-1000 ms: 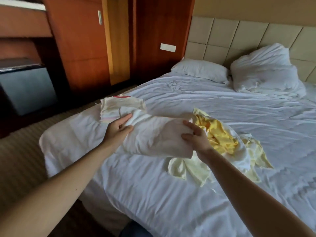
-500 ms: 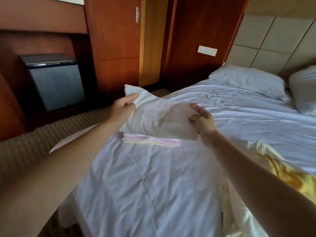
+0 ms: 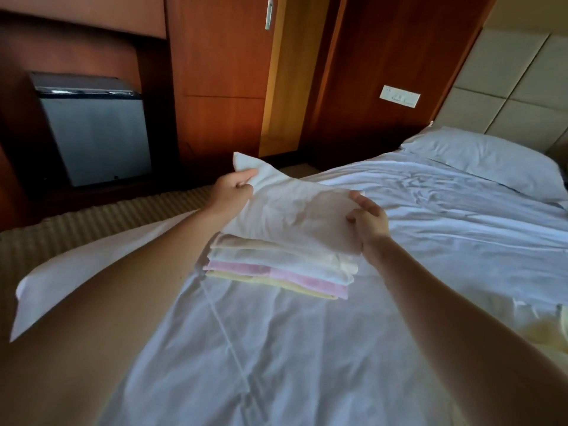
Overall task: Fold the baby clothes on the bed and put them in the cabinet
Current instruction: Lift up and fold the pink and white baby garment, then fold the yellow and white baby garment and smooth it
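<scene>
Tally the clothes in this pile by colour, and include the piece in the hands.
White piece, held on top of the pile by the left hand and right hand: 1
Cream-white folded layers: 2
Pink layer: 1
Yellow layer: 1
Total: 5, counting visible layers; the folds may hide more.

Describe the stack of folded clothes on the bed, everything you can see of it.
The stack of folded clothes is a low, neat pile of soft fabric lying flat on the white bed sheet. From the bottom, its edges show pale yellow, pink, white, then cream layers. A white garment, gripped by the left hand and right hand, covers its top and far side.
</scene>
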`<state>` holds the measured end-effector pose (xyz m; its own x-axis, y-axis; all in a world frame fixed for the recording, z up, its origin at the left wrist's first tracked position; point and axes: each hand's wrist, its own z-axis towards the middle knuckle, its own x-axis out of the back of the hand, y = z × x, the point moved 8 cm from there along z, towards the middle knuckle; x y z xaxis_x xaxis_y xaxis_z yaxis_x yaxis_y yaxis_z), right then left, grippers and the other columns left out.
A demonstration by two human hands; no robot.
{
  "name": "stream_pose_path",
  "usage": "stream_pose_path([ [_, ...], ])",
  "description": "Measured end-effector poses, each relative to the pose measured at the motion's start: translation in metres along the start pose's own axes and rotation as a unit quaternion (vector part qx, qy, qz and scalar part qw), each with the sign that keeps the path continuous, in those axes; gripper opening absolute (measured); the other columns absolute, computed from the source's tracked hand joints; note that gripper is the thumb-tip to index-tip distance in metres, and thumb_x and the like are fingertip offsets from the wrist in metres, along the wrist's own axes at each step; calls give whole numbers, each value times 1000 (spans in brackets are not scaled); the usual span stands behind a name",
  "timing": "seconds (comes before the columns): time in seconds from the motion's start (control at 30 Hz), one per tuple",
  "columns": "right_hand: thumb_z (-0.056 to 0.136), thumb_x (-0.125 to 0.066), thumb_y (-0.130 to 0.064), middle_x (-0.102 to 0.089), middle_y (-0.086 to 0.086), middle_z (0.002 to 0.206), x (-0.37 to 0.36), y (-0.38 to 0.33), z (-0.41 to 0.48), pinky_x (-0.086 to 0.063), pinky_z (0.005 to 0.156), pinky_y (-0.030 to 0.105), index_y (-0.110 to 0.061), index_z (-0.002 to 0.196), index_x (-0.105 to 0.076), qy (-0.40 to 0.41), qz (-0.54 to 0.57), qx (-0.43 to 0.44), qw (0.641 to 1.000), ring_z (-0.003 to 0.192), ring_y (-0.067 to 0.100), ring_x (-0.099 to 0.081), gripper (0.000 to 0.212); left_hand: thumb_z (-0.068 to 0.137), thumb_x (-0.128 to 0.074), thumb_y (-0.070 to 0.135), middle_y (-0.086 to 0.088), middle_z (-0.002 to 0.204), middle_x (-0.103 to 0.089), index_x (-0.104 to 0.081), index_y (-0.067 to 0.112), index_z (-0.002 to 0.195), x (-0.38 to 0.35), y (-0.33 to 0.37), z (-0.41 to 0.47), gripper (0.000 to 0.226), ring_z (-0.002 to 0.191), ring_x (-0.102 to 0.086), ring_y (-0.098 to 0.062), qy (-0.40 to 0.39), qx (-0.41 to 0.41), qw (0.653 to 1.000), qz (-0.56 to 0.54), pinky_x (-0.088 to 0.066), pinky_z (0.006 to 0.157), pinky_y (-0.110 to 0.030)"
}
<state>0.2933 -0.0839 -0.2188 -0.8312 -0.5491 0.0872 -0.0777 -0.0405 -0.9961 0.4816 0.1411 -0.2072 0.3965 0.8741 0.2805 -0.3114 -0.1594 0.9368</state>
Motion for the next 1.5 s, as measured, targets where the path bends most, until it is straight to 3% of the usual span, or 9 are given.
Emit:
stream_pose_path([
  [0.2, 87, -47, -6, -57, 7, 133, -12, 31, 11, -43, 94, 24, -23, 125, -65, 11, -203, 15, 979, 112, 25, -57, 45, 91, -58, 25, -12, 148, -42, -52, 23, 140, -5, -42, 4, 49, 134, -43, -32, -3, 60, 967, 249, -39, 109, -39],
  [0.27, 89, -50, -24, -36, 6, 151, -9, 21, 7, -29, 113, 34, -30, 130, -60, 53, -310, 30, 949, 135, 28, -38, 42, 93, -54, 26, -13, 155, -29, -50, 30, 141, 2, -15, -1, 48, 139, -31, -35, 69, 0, 934, 350, -33, 110, -44],
  [0.33, 92, -49, -33, -20, 2, 160, -20, -9, -1, -14, 118, 42, -36, 134, -55, 69, -401, 128, 905, 146, 27, -17, 43, 96, -48, 22, -10, 155, -32, -51, 27, 140, -6, 19, -5, 44, 142, -27, -29, 96, -97, 934, 330, -29, 111, -41],
  [0.43, 97, -42, -39, -15, -2, 163, -68, -32, -7, 5, 118, 50, -37, 145, -40, -37, -509, 246, 824, 150, 27, 2, 48, 100, -38, 31, -7, 158, -28, -40, 24, 148, -49, 30, -6, 49, 147, -18, -26, -29, -133, 916, 378, -23, 113, -39],
  [0.53, 99, -27, -52, 0, -5, 164, -92, -5, -1, 17, 114, 55, -41, 153, -15, -131, -619, 217, 743, 148, 31, 20, 57, 102, -27, 44, 0, 164, -8, -22, 32, 153, -70, -6, -6, 53, 148, -14, -25, -131, -86, 883, 442, -18, 115, -40],
  [0.73, 99, -19, -54, -5, -10, 164, -87, 51, 9, 6, 118, 53, -48, 151, -11, -182, -579, 128, 784, 150, 31, 2, 54, 100, -25, 49, 12, 163, -6, -25, 40, 152, -75, -34, -5, 52, 148, -17, -19, -178, -39, 885, 428, -19, 118, -39],
  [1.0, 97, -20, -61, 0, 0, 164, -82, 43, -8, -2, 119, 52, -38, 154, -1, -212, -608, 124, 755, 150, 31, -1, 64, 102, -21, 46, 0, 163, -15, -30, 33, 150, -71, -22, -18, 51, 145, -24, -22, -123, -83, 866, 477, -28, 113, -42],
  [1.2, 95, -52, -43, -26, 4, 159, -28, 11, -97, -29, 113, 37, -20, 155, -17, -247, -596, 148, 750, 144, 22, -28, 72, 101, -26, 52, -4, 162, -15, -29, 29, 149, -65, 1, -87, 54, 144, -20, -31, -163, -72, 831, 527, -28, 111, -43],
  [1.5, 94, -53, -35, -20, 3, 161, 91, -47, -263, -4, 121, 33, -20, 154, -22, -172, -591, 204, 761, 149, 18, -12, 70, 100, -36, 51, -7, 161, -19, -24, 19, 153, -64, 94, -270, 63, 149, -13, -26, -214, -147, 846, 465, -18, 119, -41],
])
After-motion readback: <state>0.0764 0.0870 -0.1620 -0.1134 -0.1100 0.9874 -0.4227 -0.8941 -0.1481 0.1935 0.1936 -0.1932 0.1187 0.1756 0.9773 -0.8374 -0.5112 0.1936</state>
